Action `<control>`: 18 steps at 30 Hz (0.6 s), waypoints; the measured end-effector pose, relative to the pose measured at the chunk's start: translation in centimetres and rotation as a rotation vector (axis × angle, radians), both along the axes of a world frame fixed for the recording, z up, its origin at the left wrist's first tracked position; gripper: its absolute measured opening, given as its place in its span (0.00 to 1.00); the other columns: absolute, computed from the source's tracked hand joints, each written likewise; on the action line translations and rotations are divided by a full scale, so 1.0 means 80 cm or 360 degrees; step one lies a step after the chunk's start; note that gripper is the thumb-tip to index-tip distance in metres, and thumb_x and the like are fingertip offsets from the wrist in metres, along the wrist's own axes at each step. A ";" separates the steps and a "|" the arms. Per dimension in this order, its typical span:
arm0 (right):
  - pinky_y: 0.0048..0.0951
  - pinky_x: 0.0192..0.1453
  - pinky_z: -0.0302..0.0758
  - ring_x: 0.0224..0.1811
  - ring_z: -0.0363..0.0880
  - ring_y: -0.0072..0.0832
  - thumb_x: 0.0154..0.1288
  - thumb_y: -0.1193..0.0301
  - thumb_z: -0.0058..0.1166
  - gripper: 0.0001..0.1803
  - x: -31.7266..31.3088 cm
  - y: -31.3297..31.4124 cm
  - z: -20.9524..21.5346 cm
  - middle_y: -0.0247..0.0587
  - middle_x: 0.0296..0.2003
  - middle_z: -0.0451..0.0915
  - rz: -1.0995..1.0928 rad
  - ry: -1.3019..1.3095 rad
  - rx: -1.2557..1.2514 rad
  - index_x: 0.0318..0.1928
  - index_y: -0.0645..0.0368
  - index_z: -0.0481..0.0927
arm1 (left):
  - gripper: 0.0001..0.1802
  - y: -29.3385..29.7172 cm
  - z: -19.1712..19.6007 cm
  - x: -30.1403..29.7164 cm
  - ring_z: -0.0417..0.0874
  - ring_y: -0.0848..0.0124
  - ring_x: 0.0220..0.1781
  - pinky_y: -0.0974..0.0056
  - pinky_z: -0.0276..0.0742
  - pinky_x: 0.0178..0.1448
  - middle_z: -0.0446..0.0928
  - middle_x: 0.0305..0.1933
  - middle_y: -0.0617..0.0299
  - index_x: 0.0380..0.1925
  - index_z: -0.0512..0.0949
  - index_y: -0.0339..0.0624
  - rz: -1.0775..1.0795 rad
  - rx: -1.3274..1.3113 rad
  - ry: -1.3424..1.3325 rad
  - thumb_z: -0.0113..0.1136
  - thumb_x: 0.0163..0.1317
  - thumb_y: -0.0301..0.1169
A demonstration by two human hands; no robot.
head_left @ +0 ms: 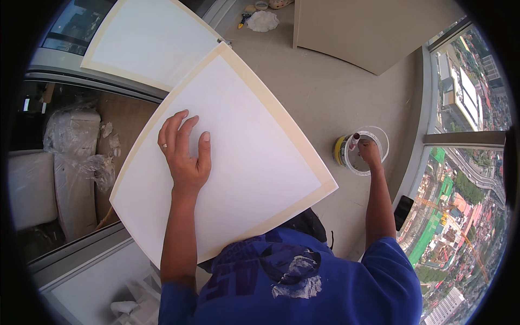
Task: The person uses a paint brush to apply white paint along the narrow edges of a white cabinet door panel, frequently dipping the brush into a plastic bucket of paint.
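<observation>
A large white panel (233, 135) with cream masking tape along its edges lies tilted in front of me. My left hand (187, 151) rests on its face, fingers apart and slightly bent, holding nothing. Off to the right, my right hand (369, 154) reaches into a round bucket (340, 149) with a yellow and dark label and a clear raised handle. Its fingers are curled; what they grip is too small to make out. Beside them a dark-tipped handle (355, 139) with a pale part sticks up at the bucket's rim.
A second white taped panel (146, 40) leans behind the first. At the far right stands a beige cabinet (374, 32). Plastic-wrapped pieces (73, 157) lie beyond the left sliding frame. A dark phone (403, 212) is by the window ledge. A crumpled white cloth (262, 21) lies far back.
</observation>
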State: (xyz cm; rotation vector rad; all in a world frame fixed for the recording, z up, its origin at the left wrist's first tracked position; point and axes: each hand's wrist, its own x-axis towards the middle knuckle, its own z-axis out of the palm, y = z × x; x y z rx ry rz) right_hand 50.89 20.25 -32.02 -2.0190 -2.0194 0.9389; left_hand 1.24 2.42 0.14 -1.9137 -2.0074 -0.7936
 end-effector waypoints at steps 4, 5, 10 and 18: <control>0.37 0.41 0.86 0.33 0.93 0.37 0.68 0.63 0.60 0.18 -0.008 -0.026 0.095 0.54 0.36 0.91 -0.0172 0.0100 0.0039 0.51 0.60 0.91 | 0.17 0.002 0.008 -0.006 0.73 0.53 0.70 0.49 0.61 0.75 0.77 0.66 0.52 0.54 0.81 0.37 -0.0012 0.0068 -0.0087 0.66 0.68 0.32; 0.41 0.47 0.86 0.37 0.93 0.43 0.67 0.63 0.60 0.16 -0.020 -0.037 0.129 0.54 0.33 0.90 -0.0245 0.0136 0.0056 0.47 0.60 0.92 | 0.17 -0.001 0.009 -0.010 0.73 0.54 0.69 0.50 0.61 0.75 0.77 0.66 0.52 0.54 0.81 0.37 0.0013 0.0055 -0.0085 0.67 0.68 0.32; 0.42 0.44 0.86 0.35 0.92 0.46 0.64 0.69 0.62 0.10 0.006 -0.089 0.148 0.50 0.31 0.89 -0.0148 0.0150 0.0498 0.39 0.61 0.90 | 0.18 0.004 0.015 -0.015 0.75 0.56 0.68 0.50 0.60 0.75 0.77 0.64 0.54 0.54 0.81 0.39 0.0026 0.0016 -0.0191 0.69 0.68 0.34; 0.41 0.43 0.84 0.37 0.91 0.42 0.67 0.72 0.59 0.10 0.000 -0.142 0.138 0.52 0.36 0.89 -0.0125 0.0206 0.0635 0.44 0.65 0.88 | 0.18 0.005 0.009 -0.008 0.76 0.55 0.63 0.49 0.63 0.74 0.77 0.59 0.54 0.53 0.81 0.38 -0.0083 -0.0028 -0.0219 0.69 0.67 0.34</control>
